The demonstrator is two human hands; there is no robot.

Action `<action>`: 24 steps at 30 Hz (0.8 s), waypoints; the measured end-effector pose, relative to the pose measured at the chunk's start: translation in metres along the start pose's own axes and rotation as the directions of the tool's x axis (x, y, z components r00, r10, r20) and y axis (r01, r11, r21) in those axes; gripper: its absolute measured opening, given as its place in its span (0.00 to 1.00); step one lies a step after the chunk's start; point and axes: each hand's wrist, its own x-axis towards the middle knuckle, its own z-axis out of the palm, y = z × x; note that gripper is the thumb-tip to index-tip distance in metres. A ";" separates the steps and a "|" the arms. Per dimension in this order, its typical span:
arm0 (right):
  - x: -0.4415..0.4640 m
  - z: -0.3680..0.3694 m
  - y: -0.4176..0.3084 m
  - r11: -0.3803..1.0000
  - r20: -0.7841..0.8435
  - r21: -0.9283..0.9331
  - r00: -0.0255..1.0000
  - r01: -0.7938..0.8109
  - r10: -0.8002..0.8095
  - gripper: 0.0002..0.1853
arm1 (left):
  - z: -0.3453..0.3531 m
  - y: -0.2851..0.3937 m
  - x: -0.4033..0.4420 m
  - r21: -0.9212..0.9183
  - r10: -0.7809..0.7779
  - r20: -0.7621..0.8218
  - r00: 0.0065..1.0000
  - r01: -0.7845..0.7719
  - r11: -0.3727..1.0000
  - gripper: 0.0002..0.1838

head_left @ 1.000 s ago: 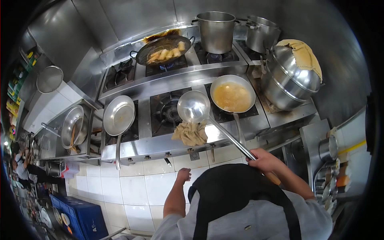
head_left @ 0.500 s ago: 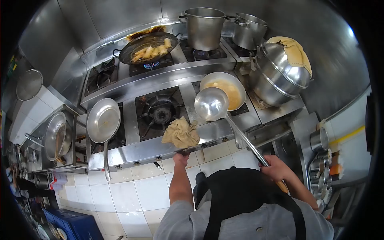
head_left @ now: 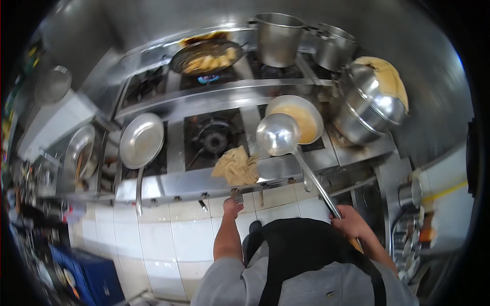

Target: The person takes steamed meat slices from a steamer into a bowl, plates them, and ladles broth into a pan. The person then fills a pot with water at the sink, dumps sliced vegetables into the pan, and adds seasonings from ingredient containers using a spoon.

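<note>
My right hand (head_left: 350,221) is closed round the handle of a large steel ladle (head_left: 278,134). The ladle's bowl hangs over the left front part of a pan of yellowish liquid (head_left: 308,122) on the right front burner. My left hand (head_left: 233,208) is at the stove's front edge, by a control knob (head_left: 236,196), its fingers partly hidden and blurred. Above it a crumpled tan cloth (head_left: 236,167) lies on the front ledge, beside a bare burner (head_left: 215,138). An empty steel pan (head_left: 142,141) sits on the left front burner.
At the back, a dark wok (head_left: 206,57) with frying pieces stands over a blue flame, beside two tall pots (head_left: 279,41). A domed steamer (head_left: 368,102) with a yellow cloth is at the right. A blue crate (head_left: 87,275) stands lower left; a person (head_left: 30,210) is at far left.
The ladle has moved right, from beside the pan of liquid to over it. My left hand has come forward to the stove's front edge. The camera view has shifted.
</note>
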 end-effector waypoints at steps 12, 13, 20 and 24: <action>0.040 -0.014 0.010 0.975 0.181 0.214 0.978 0.062 -0.102 0.03 | -0.107 -0.096 -0.070 0.960 0.027 0.034 0.999 -0.040 0.278 0.22; 0.044 -0.015 0.010 0.978 0.201 0.191 0.973 0.079 -0.117 0.03 | -0.111 -0.098 -0.073 0.959 0.035 0.025 0.999 -0.034 0.282 0.22; 0.056 -0.014 0.003 0.976 0.335 0.170 0.923 0.136 -0.187 0.05 | -0.128 -0.102 -0.080 0.947 0.143 0.322 0.936 -0.319 -0.044 0.19; 0.058 -0.021 0.005 0.976 0.373 0.152 0.906 0.154 -0.200 0.06 | -0.113 -0.093 -0.080 0.747 0.110 0.527 0.843 -0.397 -0.533 0.06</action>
